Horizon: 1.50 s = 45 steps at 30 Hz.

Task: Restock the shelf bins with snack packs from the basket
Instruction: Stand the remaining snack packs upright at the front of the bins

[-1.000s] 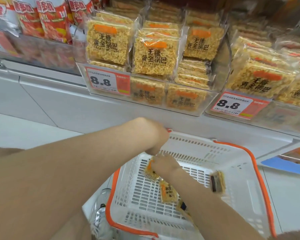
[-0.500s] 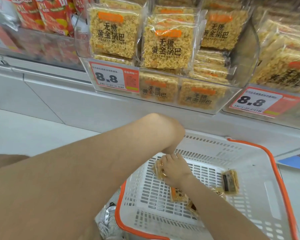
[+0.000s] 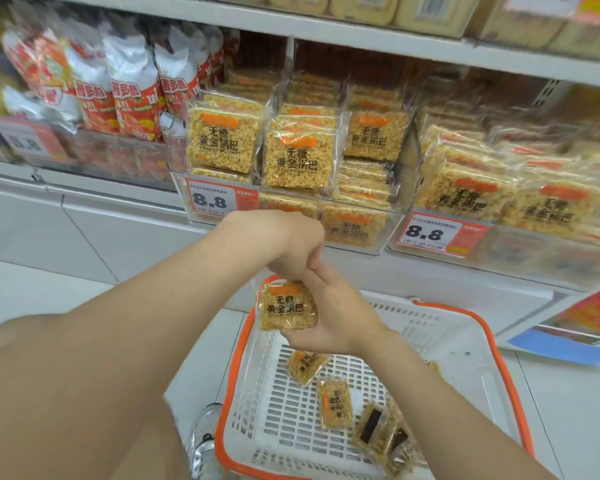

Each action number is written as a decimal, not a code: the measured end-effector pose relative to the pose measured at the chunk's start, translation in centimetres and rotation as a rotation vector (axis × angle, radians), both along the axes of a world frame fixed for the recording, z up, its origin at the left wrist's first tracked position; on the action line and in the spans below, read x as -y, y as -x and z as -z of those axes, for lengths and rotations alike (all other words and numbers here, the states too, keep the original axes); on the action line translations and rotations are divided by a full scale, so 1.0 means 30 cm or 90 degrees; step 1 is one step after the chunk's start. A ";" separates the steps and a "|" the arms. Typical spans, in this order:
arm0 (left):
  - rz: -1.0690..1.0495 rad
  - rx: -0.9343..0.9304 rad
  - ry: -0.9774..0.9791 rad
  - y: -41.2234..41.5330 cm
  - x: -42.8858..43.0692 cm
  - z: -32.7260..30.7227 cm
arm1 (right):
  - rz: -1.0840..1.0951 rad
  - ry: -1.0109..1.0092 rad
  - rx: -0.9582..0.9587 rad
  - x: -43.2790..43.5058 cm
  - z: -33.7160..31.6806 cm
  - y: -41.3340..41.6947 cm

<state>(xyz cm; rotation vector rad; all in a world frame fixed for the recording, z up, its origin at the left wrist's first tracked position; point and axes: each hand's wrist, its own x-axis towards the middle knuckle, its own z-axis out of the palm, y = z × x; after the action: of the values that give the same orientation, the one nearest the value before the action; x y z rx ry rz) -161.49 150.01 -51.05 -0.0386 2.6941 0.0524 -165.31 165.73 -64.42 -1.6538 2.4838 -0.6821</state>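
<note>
My right hand (image 3: pixel 336 320) holds a clear snack pack (image 3: pixel 288 306) of yellow rice crisps with black print, lifted above the white basket (image 3: pixel 482 375). My left hand (image 3: pixel 284 244) hangs just above that pack, fingers curled down onto the basket's orange handle (image 3: pixel 270 280) at its far left corner. Several more packs lie on the basket floor, among them an angled pack (image 3: pixel 305 365), an upright pack (image 3: pixel 336 403) and a pack with a dark label (image 3: pixel 381 434). Straight ahead, a clear shelf bin (image 3: pixel 361 233) is stacked with the same crisps.
A second bin (image 3: pixel 499 199) of crisps sits to the right and red snack bags (image 3: pixel 129 95) fill the bin to the left. Price tags (image 3: pixel 219 200) reading 8.8 hang on the bin fronts. An upper shelf edge (image 3: pixel 361 32) overhangs. My shoe (image 3: pixel 203 441) stands beside the basket.
My right hand has come up out of the basket with one snack pack, and the view has tilted up toward the shelf. My left hand stays at the basket's corner.
</note>
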 end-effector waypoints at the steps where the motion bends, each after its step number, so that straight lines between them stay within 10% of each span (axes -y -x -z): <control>1: -0.007 -0.013 -0.027 -0.006 0.015 -0.024 | -0.006 0.020 -0.021 -0.007 -0.040 -0.007; 22: -0.127 -0.461 -0.449 -0.069 0.054 -0.200 | 0.208 0.281 -0.094 -0.066 -0.451 0.032; 27: -0.119 -0.627 -0.289 -0.012 0.065 -0.174 | 0.387 0.362 -0.253 -0.053 -0.561 0.099; 34: -0.084 -0.454 -0.014 0.019 0.058 -0.116 | 0.429 0.105 -0.456 0.033 -0.634 0.281; 45: -0.069 -0.485 -0.024 0.027 0.060 -0.097 | 0.341 -0.111 -0.432 0.143 -0.680 0.421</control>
<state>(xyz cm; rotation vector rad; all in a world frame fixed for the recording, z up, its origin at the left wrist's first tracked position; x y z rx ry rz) -162.30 148.22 -48.14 -0.1864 3.4486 0.1831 -177.93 161.44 -44.00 -1.2999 3.3873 0.1273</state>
